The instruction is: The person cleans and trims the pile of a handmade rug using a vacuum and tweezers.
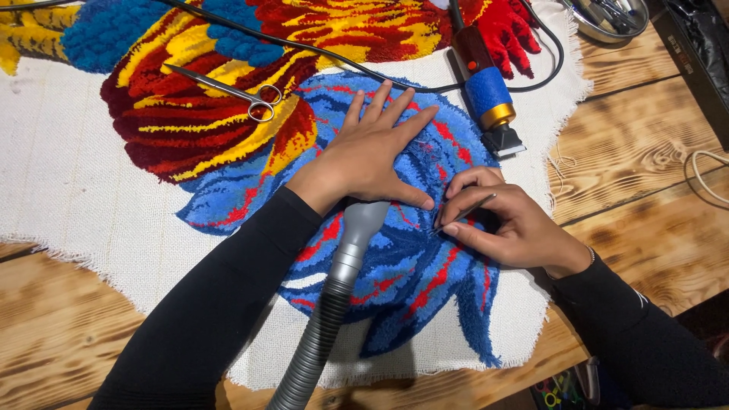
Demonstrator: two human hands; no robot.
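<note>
A big wooden surface [638, 152] with wavy burnt grain carries a pale woven cloth [61, 182] with frayed edges. On the cloth sits a fluffy tufted rug [228, 129] in red, yellow and blue, thick and soft.

A grey ribbed vacuum hose [326, 319] lies across the blue part, its smooth nozzle tucked under the left hand [372, 156]. That hand lies flat, its fingers spread wide, pressing the blue pile down. The right hand [505, 228] sits just beside it, its fingers pinched closed on a thin metal tool [467, 209] whose tip touches the blue yarn near the left thumb.

A blue and gold electric trimmer [490, 95] with a black cord lies near the fingertips. Shiny scissors [228, 91] rest on the red and yellow part. A metal bowl [607, 19] sits at the top corner.

The sharp tip is very near the left thumb, so a slip could poke it. A hard pull could also yank out good yarn.
</note>
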